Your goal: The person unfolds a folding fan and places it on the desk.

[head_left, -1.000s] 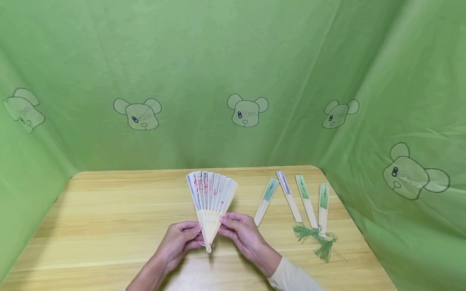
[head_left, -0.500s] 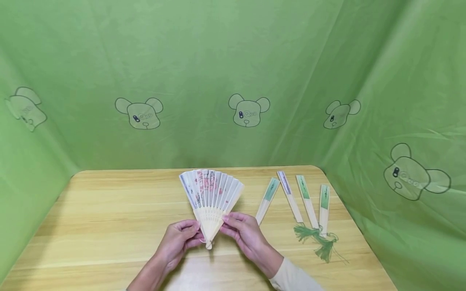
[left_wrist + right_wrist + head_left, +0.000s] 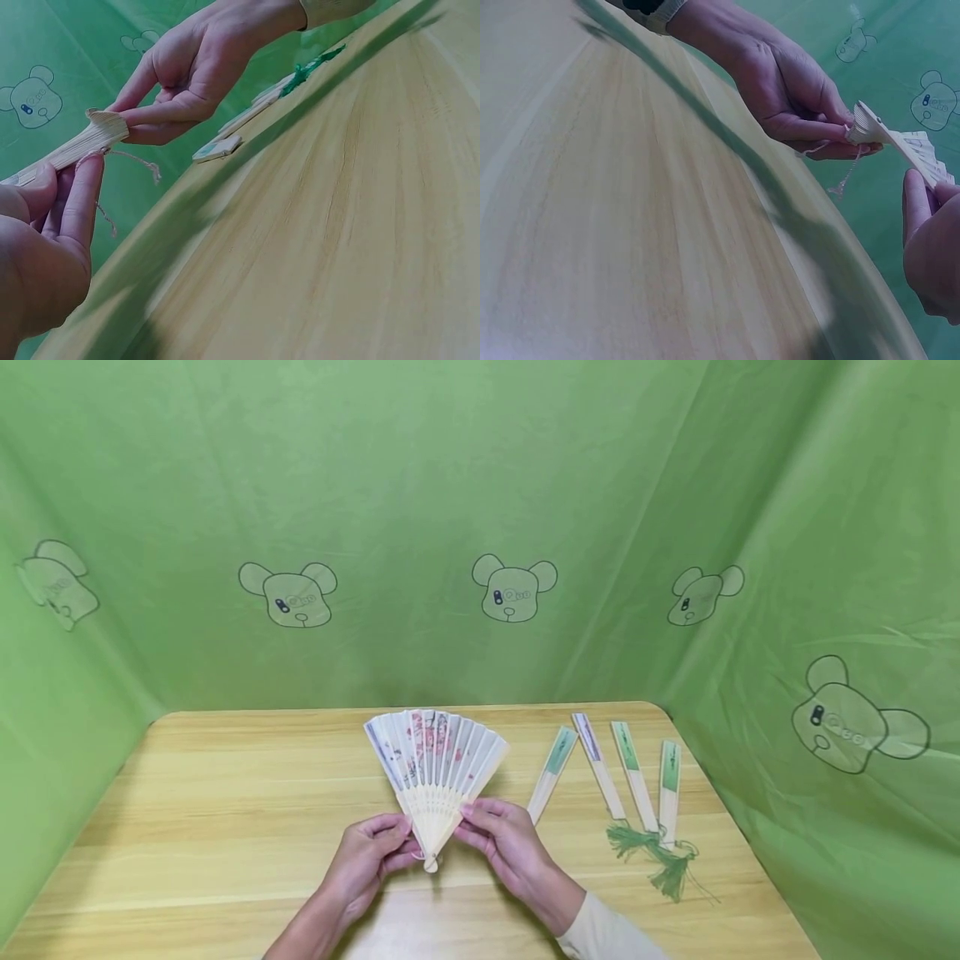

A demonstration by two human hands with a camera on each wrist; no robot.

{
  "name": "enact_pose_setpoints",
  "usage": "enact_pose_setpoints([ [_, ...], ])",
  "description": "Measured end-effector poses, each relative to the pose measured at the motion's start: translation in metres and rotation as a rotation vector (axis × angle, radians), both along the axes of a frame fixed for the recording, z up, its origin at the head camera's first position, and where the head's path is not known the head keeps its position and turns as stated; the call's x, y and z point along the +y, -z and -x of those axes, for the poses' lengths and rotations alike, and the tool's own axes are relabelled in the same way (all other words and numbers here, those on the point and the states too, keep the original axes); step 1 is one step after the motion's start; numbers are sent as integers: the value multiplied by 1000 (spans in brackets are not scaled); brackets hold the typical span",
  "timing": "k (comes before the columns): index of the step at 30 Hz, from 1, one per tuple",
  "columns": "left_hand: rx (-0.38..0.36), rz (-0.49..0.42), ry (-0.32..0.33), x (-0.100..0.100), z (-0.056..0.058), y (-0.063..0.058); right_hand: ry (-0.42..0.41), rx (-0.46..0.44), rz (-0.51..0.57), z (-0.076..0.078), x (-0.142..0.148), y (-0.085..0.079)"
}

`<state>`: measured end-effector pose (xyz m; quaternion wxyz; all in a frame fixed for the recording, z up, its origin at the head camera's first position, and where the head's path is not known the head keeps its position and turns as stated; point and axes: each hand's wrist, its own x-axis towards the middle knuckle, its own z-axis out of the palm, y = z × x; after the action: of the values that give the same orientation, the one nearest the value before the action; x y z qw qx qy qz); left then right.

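I judged that the partly spread folding fan [image 3: 435, 764], at the lower centre of the frame, called for gentle, even pressure on both outer edges, its pivot [image 3: 431, 864] kept steady so no fold strained. The left hand [image 3: 363, 856] pinched it low on its left edge and the right hand [image 3: 504, 847] pinched its right edge slightly higher, fingers narrow on both, above the bench [image 3: 225, 810].
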<state>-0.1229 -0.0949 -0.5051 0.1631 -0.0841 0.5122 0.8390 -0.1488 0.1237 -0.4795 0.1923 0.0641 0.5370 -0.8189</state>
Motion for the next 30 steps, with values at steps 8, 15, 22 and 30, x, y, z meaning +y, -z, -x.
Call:
enact_pose_setpoints([
  [8, 3, -3, -22, 0, 0, 0, 8, 12, 5, -1, 0, -1],
  [15, -17, -14, -50, 2, 0, 1, 15, 6, 11, -1, 0, -1],
  [22, -15, -20, -62, 2, 0, -1, 30, -9, 45, -1, 0, -1],
  [30, -8, -19, -83, 1, -2, 0, 33, -2, 74, -5, 0, -1],
])
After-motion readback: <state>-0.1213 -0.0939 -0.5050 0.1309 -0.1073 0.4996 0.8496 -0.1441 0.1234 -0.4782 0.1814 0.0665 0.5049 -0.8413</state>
